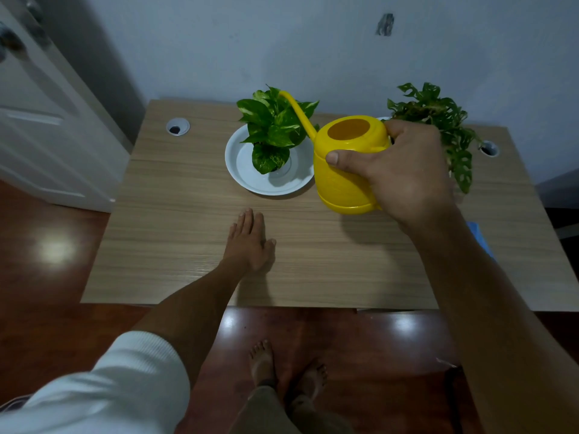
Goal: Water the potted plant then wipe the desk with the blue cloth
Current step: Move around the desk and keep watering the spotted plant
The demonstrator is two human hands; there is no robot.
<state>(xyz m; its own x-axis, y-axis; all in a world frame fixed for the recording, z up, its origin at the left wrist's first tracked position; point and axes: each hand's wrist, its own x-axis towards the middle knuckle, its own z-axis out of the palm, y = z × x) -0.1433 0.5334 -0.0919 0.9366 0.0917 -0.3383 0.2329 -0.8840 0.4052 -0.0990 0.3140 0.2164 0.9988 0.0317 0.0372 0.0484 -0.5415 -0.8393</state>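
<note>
My right hand (404, 170) grips a yellow watering can (344, 170) held above the wooden desk (175, 233), its long spout reaching up and left over a green potted plant (272, 126) that stands in a white saucer (247, 173). My left hand (250, 239) lies flat and open on the desk in front of the saucer, fingers together. A sliver of blue cloth (479, 236) shows at the desk's right side, mostly hidden behind my right forearm.
A second leafy plant (438, 120) stands at the back right, partly behind my right hand. Cable holes sit at the back left (177, 126) and back right (488, 148). A white door (47, 120) is to the left; a wall runs behind the desk.
</note>
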